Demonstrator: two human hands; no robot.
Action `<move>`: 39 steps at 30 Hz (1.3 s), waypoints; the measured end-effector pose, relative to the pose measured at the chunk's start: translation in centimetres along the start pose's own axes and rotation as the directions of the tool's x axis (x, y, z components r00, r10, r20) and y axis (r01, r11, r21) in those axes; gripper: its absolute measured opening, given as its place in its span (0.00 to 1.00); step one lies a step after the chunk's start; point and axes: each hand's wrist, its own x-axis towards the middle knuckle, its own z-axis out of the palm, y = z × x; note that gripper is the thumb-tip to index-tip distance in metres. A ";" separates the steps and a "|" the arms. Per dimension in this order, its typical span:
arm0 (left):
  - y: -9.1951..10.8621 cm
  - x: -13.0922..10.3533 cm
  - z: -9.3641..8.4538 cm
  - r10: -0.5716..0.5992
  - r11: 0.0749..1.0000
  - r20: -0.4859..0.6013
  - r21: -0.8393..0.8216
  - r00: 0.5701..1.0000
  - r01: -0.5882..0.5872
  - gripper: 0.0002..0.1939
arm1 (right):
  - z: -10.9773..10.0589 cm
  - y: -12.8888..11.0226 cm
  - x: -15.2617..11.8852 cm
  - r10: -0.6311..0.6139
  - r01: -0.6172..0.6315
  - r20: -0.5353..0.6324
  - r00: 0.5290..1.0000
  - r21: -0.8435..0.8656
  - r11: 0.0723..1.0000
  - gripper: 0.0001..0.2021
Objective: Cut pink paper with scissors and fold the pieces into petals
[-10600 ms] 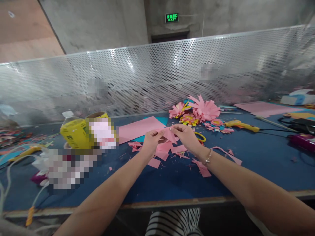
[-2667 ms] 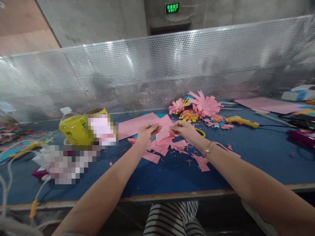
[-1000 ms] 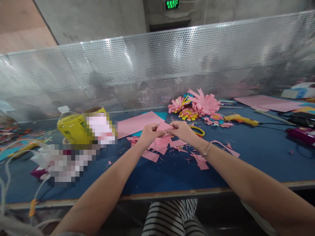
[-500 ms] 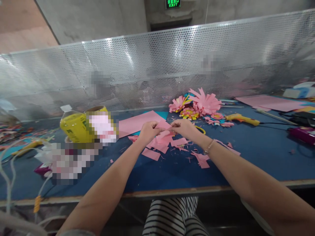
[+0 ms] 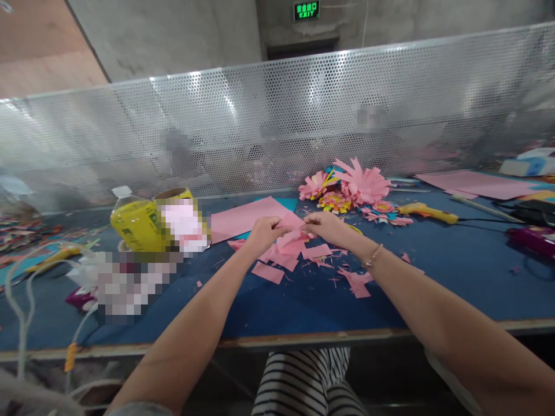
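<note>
A small piece of pink paper is pinched between my two hands, above a pile of cut pink pieces. My left hand grips its left side with thumb and fingers. On the right side, my right hand holds the edge in a closed pinch. Behind my left hand lies a large pink sheet, partly over a blue one. Pink paper flowers stand behind my right hand.
A yellow glue gun rests right of the flowers. At the left are a bottle with a yellow label, a tape roll and pale cables. A perforated metal panel runs along the back.
The small pink paper stands slightly more upright between my hands. My right hand has shifted slightly right, and the whole view has moved a little.
</note>
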 end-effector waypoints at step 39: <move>-0.6 0.1 1.7 -0.211 0.841 -0.062 -0.520 0.976 0.149 0.14 | 1.1 0.2 0.5 0.243 -0.207 -0.003 0.970 0.519 0.830 0.05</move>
